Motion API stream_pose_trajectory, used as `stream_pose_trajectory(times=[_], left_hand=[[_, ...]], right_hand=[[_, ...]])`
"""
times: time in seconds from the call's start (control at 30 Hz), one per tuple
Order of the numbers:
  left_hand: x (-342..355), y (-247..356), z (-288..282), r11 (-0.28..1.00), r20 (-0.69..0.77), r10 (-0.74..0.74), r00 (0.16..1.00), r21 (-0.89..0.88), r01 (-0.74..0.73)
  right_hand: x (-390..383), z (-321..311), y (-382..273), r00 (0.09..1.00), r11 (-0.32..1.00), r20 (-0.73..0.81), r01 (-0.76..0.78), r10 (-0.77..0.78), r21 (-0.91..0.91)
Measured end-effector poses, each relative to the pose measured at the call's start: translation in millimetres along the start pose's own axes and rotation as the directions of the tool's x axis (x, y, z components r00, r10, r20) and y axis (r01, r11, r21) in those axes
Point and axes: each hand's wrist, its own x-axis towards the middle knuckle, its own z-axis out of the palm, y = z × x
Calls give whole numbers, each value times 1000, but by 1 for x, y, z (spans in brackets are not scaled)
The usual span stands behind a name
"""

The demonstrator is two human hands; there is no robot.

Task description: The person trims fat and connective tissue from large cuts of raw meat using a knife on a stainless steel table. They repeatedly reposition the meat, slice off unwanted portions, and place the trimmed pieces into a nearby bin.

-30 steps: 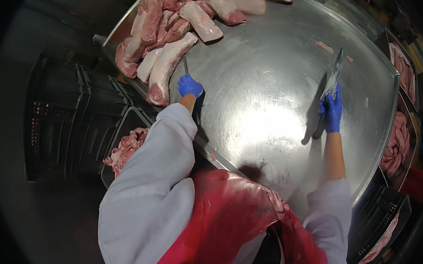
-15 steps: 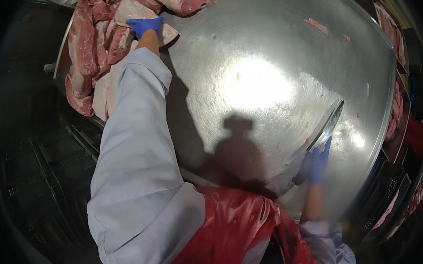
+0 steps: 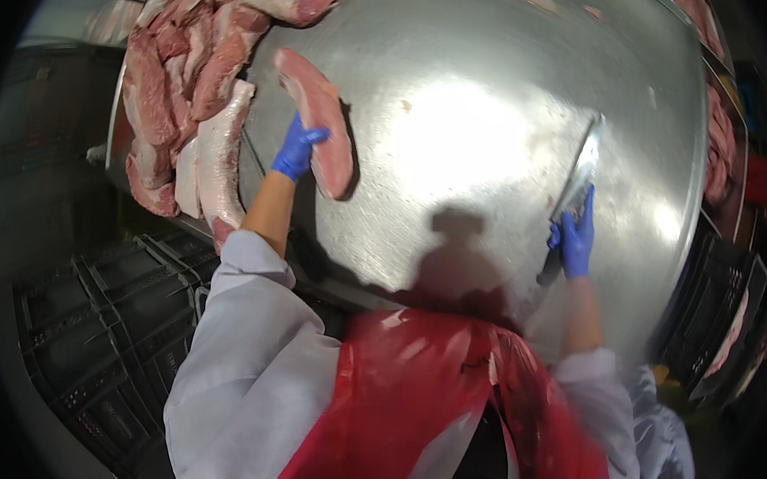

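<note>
Left hand [image 3: 295, 149] clasping meat slab [image 3: 330, 140], forearm [image 3: 270, 211] stretched forward, right hand [image 3: 577, 241] curled round knife [image 3: 583, 160]

The desk [image 3: 639, 79] is scuffed, glossy metal, the knife blade [image 3: 579, 168] shiny metal, the meat [image 3: 316, 117] smooth and moist-looking, the apron [image 3: 410, 377] glossy and plastic-like, the sleeves [image 3: 241, 341] matt cloth, the crates [image 3: 84, 322] dull plastic.

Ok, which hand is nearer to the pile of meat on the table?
Left. The left hand grips a piece of meat just right of the pile; the right hand, holding a knife, is well across the steel table from it.
</note>
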Motion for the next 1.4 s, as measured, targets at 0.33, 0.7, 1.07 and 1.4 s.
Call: stream_pose_trajectory(times=[0.33, 0.7, 1.07, 1.4], left_hand=[[-13, 19, 313, -109, 652, -134, 746, 739, -665], [31, -30, 554, 148, -103, 51, 993, 985, 94], [91, -48, 493, 928, 435, -95, 895, 364, -79], [93, -66, 563, -128, 778, 344, 526, 593, -795]], right_hand=[[-32, -120, 27, 918, 969, -384, 173, -95, 175], [-78, -198, 58, 881, 976, -454, 196, -131, 98], [-72, -203, 50, 912, 988, -407, 108, -56, 106], [14, -161, 9, 928, 963, -333, 82, -168, -256]])
